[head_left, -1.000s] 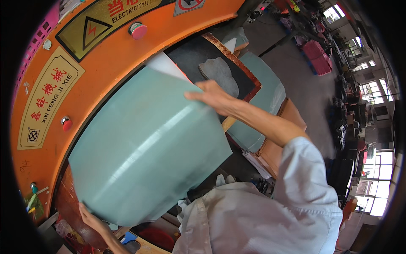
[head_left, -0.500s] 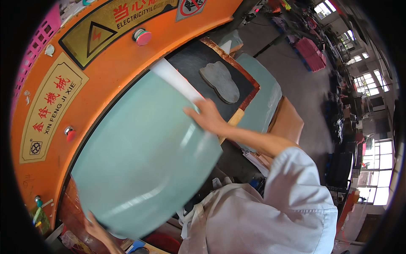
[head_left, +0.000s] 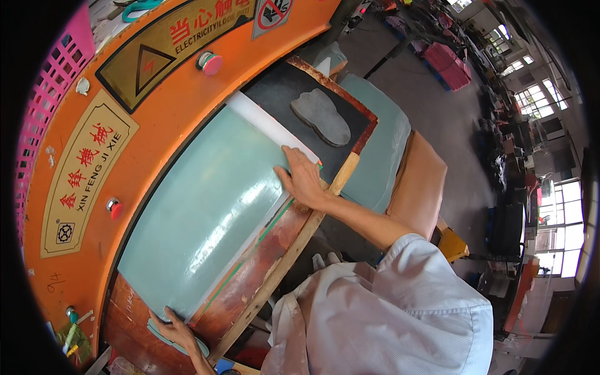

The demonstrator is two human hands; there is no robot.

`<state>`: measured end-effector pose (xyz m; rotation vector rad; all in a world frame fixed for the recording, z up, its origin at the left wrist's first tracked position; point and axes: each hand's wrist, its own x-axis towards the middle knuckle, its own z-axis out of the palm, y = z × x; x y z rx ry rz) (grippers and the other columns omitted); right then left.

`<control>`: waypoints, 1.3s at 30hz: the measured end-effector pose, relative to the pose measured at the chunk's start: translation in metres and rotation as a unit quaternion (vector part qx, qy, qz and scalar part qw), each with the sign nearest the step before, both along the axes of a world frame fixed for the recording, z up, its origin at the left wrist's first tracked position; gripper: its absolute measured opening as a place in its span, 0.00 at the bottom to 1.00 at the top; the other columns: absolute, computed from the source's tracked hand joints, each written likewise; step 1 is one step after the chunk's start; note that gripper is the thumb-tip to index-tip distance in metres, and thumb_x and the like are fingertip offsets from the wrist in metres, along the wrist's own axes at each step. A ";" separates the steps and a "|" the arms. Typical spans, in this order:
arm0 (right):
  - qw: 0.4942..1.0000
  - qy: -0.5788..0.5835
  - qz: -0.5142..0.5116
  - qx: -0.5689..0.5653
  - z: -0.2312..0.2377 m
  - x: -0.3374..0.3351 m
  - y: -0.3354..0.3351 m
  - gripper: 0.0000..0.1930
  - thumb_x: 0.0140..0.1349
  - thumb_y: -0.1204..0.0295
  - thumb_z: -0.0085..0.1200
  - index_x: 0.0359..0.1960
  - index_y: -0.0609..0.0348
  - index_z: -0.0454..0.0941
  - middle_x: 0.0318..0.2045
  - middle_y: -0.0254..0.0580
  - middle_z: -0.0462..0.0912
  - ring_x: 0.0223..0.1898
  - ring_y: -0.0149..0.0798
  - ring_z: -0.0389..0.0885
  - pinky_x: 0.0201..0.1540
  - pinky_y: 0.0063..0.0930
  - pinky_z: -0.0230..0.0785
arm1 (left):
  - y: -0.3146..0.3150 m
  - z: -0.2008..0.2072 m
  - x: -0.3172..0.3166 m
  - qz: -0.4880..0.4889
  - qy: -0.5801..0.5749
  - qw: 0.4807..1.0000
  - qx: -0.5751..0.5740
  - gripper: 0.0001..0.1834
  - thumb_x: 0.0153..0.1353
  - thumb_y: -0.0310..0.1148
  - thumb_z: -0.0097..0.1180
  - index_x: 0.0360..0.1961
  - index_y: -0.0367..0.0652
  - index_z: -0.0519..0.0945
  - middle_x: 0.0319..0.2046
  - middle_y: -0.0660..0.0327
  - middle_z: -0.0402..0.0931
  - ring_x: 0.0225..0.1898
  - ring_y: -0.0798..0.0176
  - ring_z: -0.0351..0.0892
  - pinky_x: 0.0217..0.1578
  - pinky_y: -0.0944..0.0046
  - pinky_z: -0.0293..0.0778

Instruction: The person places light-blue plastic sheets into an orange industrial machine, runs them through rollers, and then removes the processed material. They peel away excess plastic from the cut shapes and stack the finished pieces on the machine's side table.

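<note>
Green sheet (head_left: 194,206) — now flat over white board (head_left: 272,128)

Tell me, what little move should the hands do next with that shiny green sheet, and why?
Maybe nudge the broad, glossy, pale blue-green sheet gently straighter on the flat white board: the left hand and the right hand are both at its edges, and a strip of board shows bare past its right end.
</note>
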<state>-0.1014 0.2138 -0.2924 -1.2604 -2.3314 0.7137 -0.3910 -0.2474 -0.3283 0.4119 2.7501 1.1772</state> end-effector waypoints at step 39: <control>0.974 -0.055 0.074 0.207 0.068 0.074 0.133 0.43 0.57 0.57 0.72 0.71 0.65 0.71 0.74 0.61 0.67 0.77 0.63 0.59 0.79 0.56 0.51 | 0.099 0.066 0.087 -0.063 0.171 0.966 -0.185 0.37 0.71 0.41 0.58 0.75 0.30 0.65 0.77 0.36 0.57 0.79 0.32 0.53 0.78 0.37 0.47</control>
